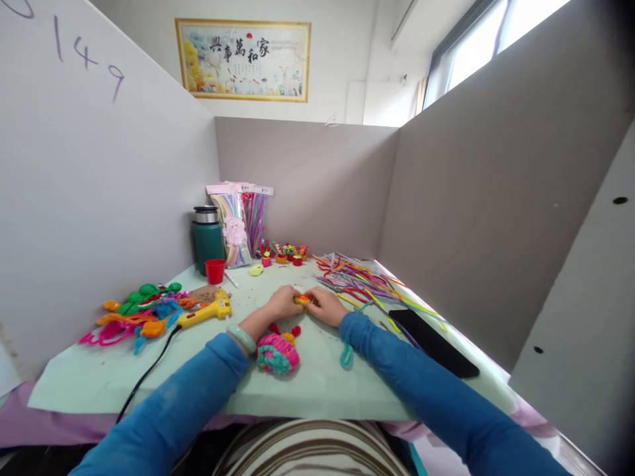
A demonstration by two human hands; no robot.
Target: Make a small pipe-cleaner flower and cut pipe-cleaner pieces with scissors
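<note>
The left hand [284,303] and right hand [324,306] pinched a small orange-and-yellow chenille piece [302,300], seemingly unfinished; several finished-looking miniature flowerpots [282,256] stood behind; loose chenille stems [358,276] lay apparently unused.

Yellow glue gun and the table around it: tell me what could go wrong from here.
The black cord runs over the table edge near the left sleeve; a snag could drag the glue gun. The right sleeve might nudge the flat black object off the right side. The small orange piece, pinched between left hand and right hand, could slip.
</note>
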